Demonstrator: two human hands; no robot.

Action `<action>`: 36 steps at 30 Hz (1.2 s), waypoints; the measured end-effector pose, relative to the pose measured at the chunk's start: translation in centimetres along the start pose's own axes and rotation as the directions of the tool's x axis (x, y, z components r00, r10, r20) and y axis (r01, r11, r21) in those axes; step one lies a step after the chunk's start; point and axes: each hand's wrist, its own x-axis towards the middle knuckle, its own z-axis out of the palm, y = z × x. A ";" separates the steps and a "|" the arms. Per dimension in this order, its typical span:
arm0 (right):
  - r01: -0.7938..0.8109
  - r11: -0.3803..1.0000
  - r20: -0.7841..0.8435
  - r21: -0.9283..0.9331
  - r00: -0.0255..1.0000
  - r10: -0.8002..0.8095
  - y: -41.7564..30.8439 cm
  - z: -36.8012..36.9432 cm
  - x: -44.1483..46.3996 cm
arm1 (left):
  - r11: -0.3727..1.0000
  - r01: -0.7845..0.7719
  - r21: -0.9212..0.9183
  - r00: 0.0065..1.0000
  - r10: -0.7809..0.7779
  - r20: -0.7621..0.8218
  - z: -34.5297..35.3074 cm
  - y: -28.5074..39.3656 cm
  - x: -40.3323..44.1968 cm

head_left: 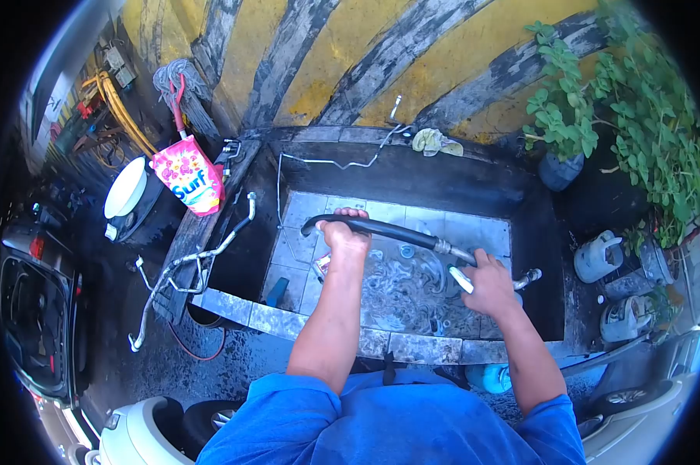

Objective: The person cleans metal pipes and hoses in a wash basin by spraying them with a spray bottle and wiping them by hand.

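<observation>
My left hand (347,232) is wrapped round a black rubber hose (396,231) near its bent end. The hose slants down to the right over a tiled basin (454,225), ending in a metal fitting (452,249). My right hand (488,285) is closed at that metal end, with a white-and-green brush (461,280) in its grip; the bristles are hidden. Grey, sudsy water (402,283) swirls on the basin floor below both hands. A small printed packet (323,265) lies beside my left wrist.
Thin metal pipes (202,263) rest on the left ledge near a pink Surf detergent bag (189,177). A cloth (436,142) lies on the back rim. Potted plants (563,116) and plastic jugs (598,257) stand at right. A white basin (125,188) is at left.
</observation>
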 end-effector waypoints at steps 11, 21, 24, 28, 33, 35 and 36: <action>0.322 0.856 -0.274 0.405 0.936 -0.222 -3.4 -1.4 2.6 | 0.957 0.059 0.284 0.949 -0.142 0.281 -1.7 -8.3 -2.6; 0.243 0.887 -0.131 0.393 0.969 -0.208 -3.7 -1.7 3.7 | 0.960 0.185 0.210 0.942 -0.235 0.240 -1.6 -7.4 -3.2; 0.183 0.896 -0.131 0.404 0.981 -0.142 -3.9 -1.7 3.6 | 0.963 0.185 0.196 0.944 -0.230 0.235 -1.4 -7.6 -3.2; 0.119 0.918 -0.033 0.379 0.993 -0.115 -4.3 -2.5 3.6 | 0.969 0.174 0.177 0.956 -0.210 0.206 -1.4 -7.6 -3.2; 0.115 0.911 -0.007 0.397 0.992 -0.122 -4.1 -1.9 3.9 | 0.972 0.160 0.170 0.959 -0.194 0.205 -1.7 -7.8 -3.2; 0.057 0.929 0.032 0.365 0.997 -0.074 -4.2 -1.9 4.0 | 0.970 0.173 0.171 0.954 -0.208 0.216 -1.8 -7.7 -3.2; 0.025 0.936 0.051 0.351 0.998 -0.046 -4.3 -1.8 3.9 | 0.973 0.161 0.168 0.960 -0.194 0.204 -1.8 -7.6 -3.4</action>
